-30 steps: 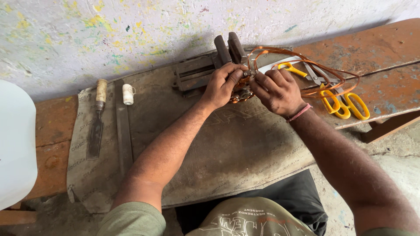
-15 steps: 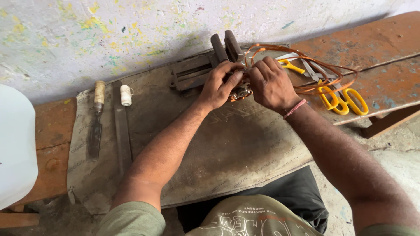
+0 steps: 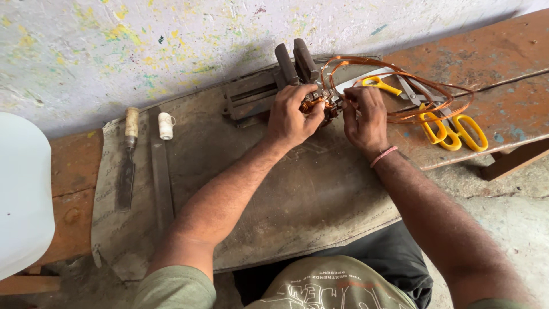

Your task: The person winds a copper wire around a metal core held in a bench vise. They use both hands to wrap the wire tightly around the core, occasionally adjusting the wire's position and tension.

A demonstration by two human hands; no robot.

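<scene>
**Two hands on a small copper-wound part at the vise**

The person sits at a long wooden tabletop (image 3: 503,63) which is covered in the middle by a worn grey cloth (image 3: 297,194). Both hands meet at a small metal part with copper windings (image 3: 327,104), which sits just in front of the dark bench vise (image 3: 286,74) near the far edge of the cloth. It seems to rest against the vise so that it does not turn while it is worked on.

The left hand (image 3: 290,117) lies over the part from the left, with the fingers curled together and closed on it, probably to keep it steady. The right hand (image 3: 366,117) comes from the other side; its fingers are pinched together at the part, apparently on a thin strand of wire, though the strand itself is too fine to see clearly there. A pink band is around the right wrist.

From the part, a loose loop of copper wire (image 3: 423,86) goes out to the right over the tabletop, so the wire has free slack and does not pull. Under this loop lie yellow-handled scissors (image 3: 452,129), near the right hand and easy to reach.

Well apart on the left side of the cloth lie a chisel with a pale handle (image 3: 128,157), a flat metal bar (image 3: 161,177) and a small white spool (image 3: 166,126). A white rounded object (image 3: 23,194) is at the left border of the view.
</scene>
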